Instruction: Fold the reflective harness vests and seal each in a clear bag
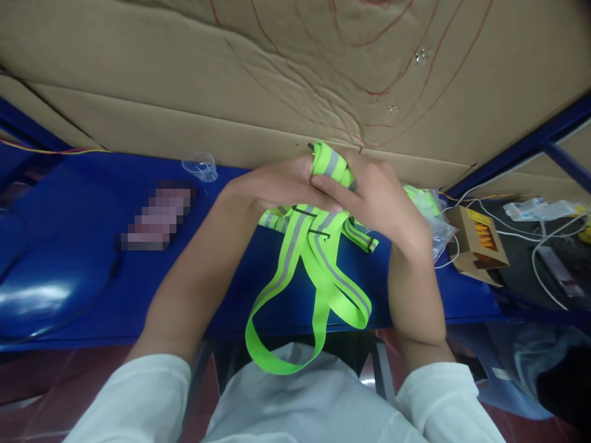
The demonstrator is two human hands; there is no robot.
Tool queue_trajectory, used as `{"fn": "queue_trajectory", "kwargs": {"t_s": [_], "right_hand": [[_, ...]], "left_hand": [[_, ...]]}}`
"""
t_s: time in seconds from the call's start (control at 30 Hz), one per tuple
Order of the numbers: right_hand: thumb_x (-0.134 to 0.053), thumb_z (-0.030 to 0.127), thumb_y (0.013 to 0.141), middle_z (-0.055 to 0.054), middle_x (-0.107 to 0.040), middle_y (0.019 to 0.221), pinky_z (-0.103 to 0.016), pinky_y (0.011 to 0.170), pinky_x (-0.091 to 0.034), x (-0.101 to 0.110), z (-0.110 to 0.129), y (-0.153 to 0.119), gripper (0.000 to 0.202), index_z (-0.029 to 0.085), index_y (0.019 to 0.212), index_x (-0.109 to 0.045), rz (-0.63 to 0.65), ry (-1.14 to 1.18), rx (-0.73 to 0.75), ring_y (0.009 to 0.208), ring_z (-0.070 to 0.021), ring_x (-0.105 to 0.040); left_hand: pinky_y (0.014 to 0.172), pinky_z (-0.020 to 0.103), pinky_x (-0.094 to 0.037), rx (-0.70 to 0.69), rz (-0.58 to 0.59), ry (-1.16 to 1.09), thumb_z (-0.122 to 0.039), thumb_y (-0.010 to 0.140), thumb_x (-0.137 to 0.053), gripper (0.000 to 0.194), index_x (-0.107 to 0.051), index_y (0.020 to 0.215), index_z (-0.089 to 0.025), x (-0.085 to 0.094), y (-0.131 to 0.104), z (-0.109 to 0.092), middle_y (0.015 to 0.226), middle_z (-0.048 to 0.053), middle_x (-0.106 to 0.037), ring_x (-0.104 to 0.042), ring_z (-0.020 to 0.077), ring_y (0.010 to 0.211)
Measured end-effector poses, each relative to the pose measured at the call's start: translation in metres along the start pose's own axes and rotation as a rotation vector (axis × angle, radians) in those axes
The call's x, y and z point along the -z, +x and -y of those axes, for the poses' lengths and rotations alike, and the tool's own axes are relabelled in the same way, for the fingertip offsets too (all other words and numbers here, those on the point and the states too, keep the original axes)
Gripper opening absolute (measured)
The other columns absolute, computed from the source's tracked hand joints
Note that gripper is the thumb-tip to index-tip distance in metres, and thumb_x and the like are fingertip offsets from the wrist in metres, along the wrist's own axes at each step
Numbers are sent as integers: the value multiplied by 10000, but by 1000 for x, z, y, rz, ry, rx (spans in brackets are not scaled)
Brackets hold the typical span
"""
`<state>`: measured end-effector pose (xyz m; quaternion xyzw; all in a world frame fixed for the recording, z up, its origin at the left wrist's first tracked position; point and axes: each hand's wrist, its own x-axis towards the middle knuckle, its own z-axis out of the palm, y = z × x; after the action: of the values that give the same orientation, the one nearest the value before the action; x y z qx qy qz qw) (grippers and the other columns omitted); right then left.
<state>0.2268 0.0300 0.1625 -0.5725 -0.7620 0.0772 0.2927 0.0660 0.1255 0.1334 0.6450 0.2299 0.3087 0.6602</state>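
Observation:
A neon-yellow reflective strap [286, 271] with a grey stripe and dark slide buckles is gathered in both hands above the blue table. My left hand [300, 181] is closed on its upper bunch, fingers partly hidden behind the fabric. From the other side my right hand [369, 191] wraps round the same bunch, its thumb lying across the front. Two long loops hang below toward my lap. A shorter end with a black buckle [372, 245] sticks out under my right hand.
Cardboard [184, 67] stands behind the blue table [221, 277]. Left lie a clear plastic piece [201, 167] and a blurred-out object [159, 215]. Right are a plastic bag with neon material [427, 206], an opened cardboard box [475, 243] and white cables [538, 246].

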Motion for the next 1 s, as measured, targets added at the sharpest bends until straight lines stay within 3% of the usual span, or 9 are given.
{"fn": "queue_trajectory", "kwargs": {"t_s": [0.07,0.17,0.27,0.37,0.43,0.57,0.7,0.9,1.0], "right_hand": [[-560,651,981,-43,-741,940,-431,914,-500,-6,-4,5,364,316,1034,-693,-37,-37,-10,953,-307,-683],[-581,669,968,-56,-714,872,-394,878,-494,-8,-7,11,421,267,884,-673,-126,-82,-27,868,-267,-668],[-585,692,956,-21,-588,667,-362,753,-488,1,-8,10,523,230,711,-597,-349,-72,-91,667,-195,-587],[-604,654,957,20,-470,566,-307,598,-453,14,-10,4,582,208,596,-510,-514,137,-178,543,-131,-496],[-645,648,930,12,-535,575,-298,562,-476,21,-14,2,562,202,599,-555,-490,332,-246,560,-144,-556],[-693,696,861,-55,-733,769,-382,649,-606,19,-29,6,485,232,721,-677,-291,629,-328,791,-260,-727],[-765,615,815,-26,-765,919,-403,727,-620,1,-41,18,347,284,892,-695,-244,768,-303,832,-244,-724],[-572,482,1017,-12,-756,936,-386,903,-579,-8,-33,18,299,236,1010,-742,-373,381,-101,893,-203,-712],[-445,530,1071,-39,-751,1126,-410,1031,-542,-3,-18,10,423,232,1207,-714,-217,233,37,1091,-227,-705]], "left_hand": [[955,487,-582,24,154,38,-111,572,-903,306,-750,834,-156,3,2,4,815,19,-726,-732,358,1045],[960,451,-587,14,190,-21,-204,614,-915,298,-758,866,-181,7,7,11,912,39,-756,-739,317,1038],[919,421,-603,43,311,-70,-295,686,-918,361,-765,992,-181,7,10,14,985,67,-778,-753,273,973],[894,356,-591,-17,523,30,-371,805,-864,323,-764,1008,-140,3,11,13,927,80,-783,-746,228,898],[863,315,-572,-83,605,126,-417,881,-797,293,-767,931,-129,0,10,10,883,78,-777,-731,209,863],[758,283,-541,-137,549,207,-432,919,-754,297,-756,880,-138,0,7,3,845,71,-761,-699,190,791],[732,295,-539,-174,523,240,-414,901,-775,266,-748,912,-150,7,5,0,846,68,-762,-692,195,769],[725,308,-547,-245,489,255,-476,912,-748,312,-767,905,-165,14,9,5,859,64,-757,-694,204,774],[784,319,-542,-348,362,261,-502,900,-754,328,-765,903,-175,11,11,6,880,55,-748,-684,205,814]]}}
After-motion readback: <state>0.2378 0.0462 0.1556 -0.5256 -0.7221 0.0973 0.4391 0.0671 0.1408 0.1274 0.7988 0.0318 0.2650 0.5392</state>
